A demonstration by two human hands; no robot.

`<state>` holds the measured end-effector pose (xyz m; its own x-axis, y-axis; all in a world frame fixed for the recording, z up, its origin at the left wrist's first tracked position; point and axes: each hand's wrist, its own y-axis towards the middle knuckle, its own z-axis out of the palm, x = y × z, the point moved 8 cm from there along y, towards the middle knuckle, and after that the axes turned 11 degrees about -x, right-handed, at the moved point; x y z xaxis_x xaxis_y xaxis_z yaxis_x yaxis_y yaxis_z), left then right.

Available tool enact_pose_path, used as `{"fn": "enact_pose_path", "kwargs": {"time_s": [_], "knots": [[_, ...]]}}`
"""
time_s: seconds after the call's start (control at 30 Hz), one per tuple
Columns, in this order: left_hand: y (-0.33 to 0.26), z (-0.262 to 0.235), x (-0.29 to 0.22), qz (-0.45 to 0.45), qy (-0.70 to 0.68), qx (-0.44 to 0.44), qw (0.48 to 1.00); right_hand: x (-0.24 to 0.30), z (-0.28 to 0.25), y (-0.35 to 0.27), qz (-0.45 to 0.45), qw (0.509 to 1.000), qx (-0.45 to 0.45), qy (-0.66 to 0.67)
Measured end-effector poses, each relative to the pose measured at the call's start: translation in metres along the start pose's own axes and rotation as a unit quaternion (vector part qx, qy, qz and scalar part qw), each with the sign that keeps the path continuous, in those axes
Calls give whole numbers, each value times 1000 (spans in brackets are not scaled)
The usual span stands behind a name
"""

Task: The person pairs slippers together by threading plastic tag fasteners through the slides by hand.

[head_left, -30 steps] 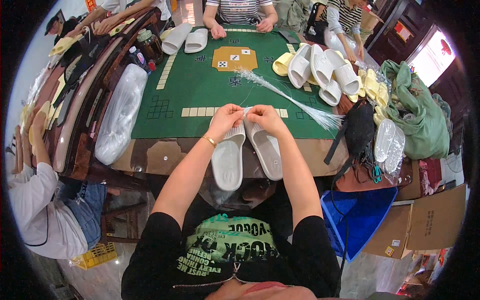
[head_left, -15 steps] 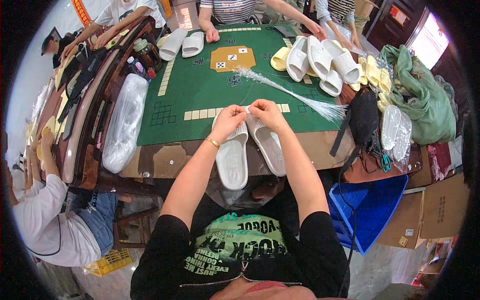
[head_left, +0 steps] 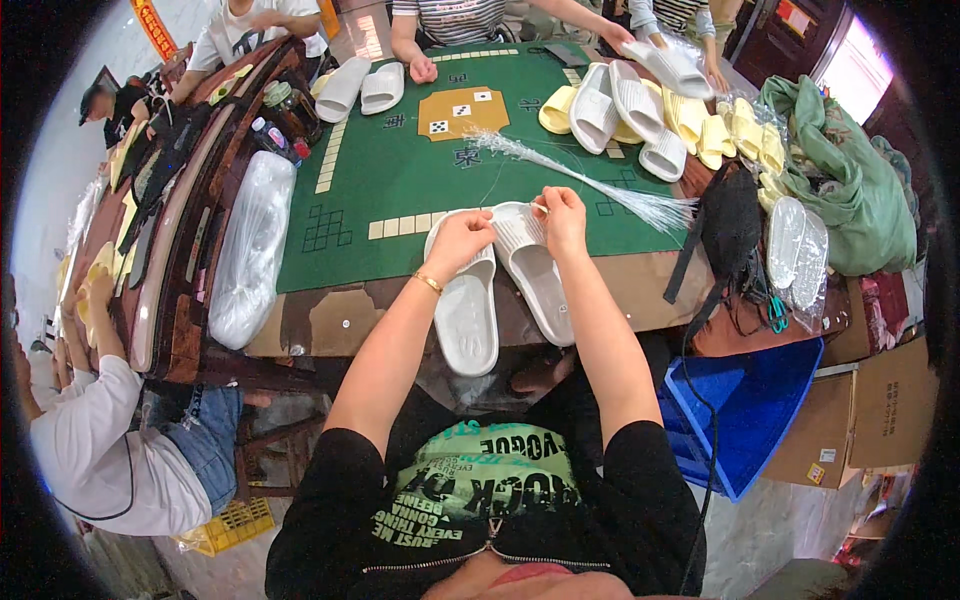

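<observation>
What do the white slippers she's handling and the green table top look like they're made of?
White slippers: likely soft moulded foam or rubber, matte, with ribbed soles and one-piece straps. Green table top: looks like felt or cloth, flat and unshiny with printed markings.

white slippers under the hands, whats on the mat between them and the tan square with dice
In the head view, a bundle of clear plastic strands lies between the white slippers and tan square, on green mat.
</observation>
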<state>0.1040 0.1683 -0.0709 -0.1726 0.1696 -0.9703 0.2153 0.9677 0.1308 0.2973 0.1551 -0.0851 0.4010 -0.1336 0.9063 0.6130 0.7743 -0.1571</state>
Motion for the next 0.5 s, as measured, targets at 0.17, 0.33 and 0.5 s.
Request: {"fn": "enact_pose_path", "kwargs": {"time_s": [0.17,0.33,0.5], "knots": [[-3,2,1,-61,-66,21,996,0,6,1,-34,998,44,-35],[-4,1,1,-102,-69,22,992,6,18,-9,-109,975,103,-162],[-4,5,-2,-93,-111,49,988,1,6,0,-31,997,63,-21]]}}
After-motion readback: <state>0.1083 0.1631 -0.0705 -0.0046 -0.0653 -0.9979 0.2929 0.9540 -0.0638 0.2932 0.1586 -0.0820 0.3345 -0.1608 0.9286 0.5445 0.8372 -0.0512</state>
